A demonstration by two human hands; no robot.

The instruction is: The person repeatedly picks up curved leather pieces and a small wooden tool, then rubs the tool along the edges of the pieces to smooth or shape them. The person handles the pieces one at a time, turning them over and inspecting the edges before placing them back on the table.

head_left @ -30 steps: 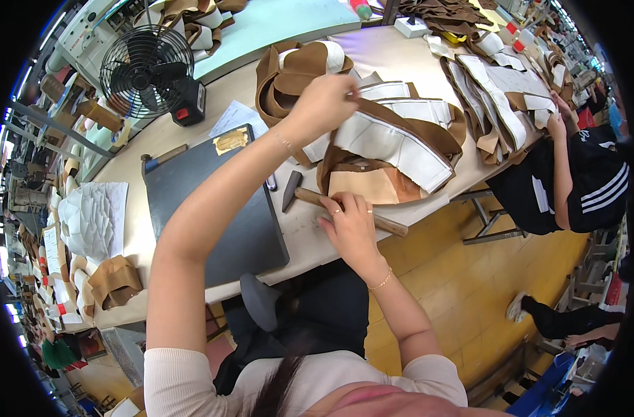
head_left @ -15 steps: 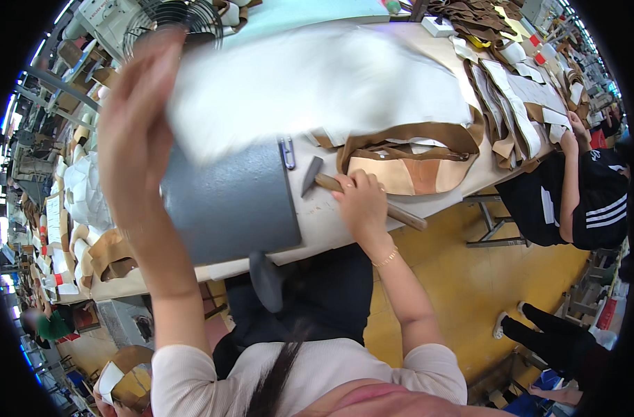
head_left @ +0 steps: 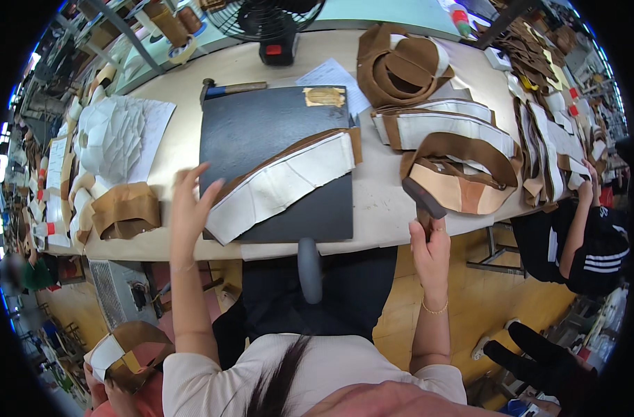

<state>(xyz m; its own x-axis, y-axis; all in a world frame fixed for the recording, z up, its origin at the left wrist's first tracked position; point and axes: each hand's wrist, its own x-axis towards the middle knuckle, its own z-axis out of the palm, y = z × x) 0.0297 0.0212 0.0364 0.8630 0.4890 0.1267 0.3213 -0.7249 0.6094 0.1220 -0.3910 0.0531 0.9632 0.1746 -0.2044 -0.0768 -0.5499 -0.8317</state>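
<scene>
My right hand [head_left: 433,254] is wrapped around the handle of a hammer [head_left: 423,199], its dark head just beyond the fingers. From out here I can't tell whether that head touches the looped brown band [head_left: 469,193] with tan panels, which it partly covers in my view. My left hand [head_left: 195,201] has its fingers spread and its thumb apart, beside the near end of a white-and-brown strip [head_left: 282,181]; I can't make out whether the thumb meets it. The strip lies slantwise on a black board [head_left: 251,132] between my two hands, rising away from the left one toward the board's right edge.

Beyond the left hand, along the board's far edge, I see a second hammer [head_left: 237,88] with blue on its handle. To the left of that hand, a folded brown piece [head_left: 127,210] sits on the pale table [head_left: 376,208], a stack of white pieces [head_left: 112,135] behind it. Beyond the right hand, past the looped brown band, I have layered strips [head_left: 463,127], then a coiled brown band [head_left: 407,59] farther off. Well to the right of my right hand is a co-worker [head_left: 571,236] in black with white stripes.
</scene>
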